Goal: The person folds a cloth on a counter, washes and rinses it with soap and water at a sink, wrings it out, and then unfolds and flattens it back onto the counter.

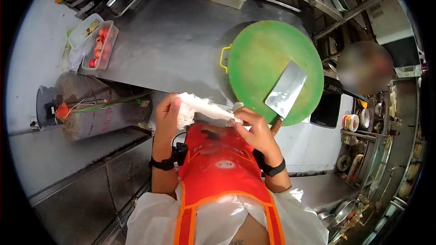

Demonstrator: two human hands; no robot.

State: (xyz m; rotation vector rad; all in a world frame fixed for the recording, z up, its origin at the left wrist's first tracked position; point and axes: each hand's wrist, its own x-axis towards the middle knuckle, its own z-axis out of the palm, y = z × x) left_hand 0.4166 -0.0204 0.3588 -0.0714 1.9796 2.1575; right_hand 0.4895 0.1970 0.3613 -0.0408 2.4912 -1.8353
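"Holding the white cloth [204, 106] in both hands, one end each. Head view."

"Which way does it run?"

"Long axis crosses my body, left to right, right end slightly closer to me. It's strung between the grips, in front of the table [181, 45] edge and over the top of my red apron [218, 154]. Not resting on the table."

"State of each grip?"

"Left hand [167, 115]: thumb and fingers closed on the wide, ragged end; some of it hangs beside the palm. Exact finger contact partly hidden. Right hand [257, 130]: thumb and forefinger pinching the narrow end, a small bit poking out above the fingers."

"Slack or taut?"

"Looks fairly straight between the hands. Can't tell how hard it's pulled. Fabric or some other soft sheet, can't tell that either; edges look fluffy."

"Anything near the right?"

"Yes. Green chopping board [254, 59] on the table, just beyond that hand. Cleaver [287, 90] lies flat on it, blade angled away and to my right, handle toward me, its end close behind the right hand. So right is the nearer hand to the cleaver; left is well apart from it."

"And the left side?"

"Tub of red items [101, 45] at the table's left end, well beyond the left hand. Neither hand touches it."
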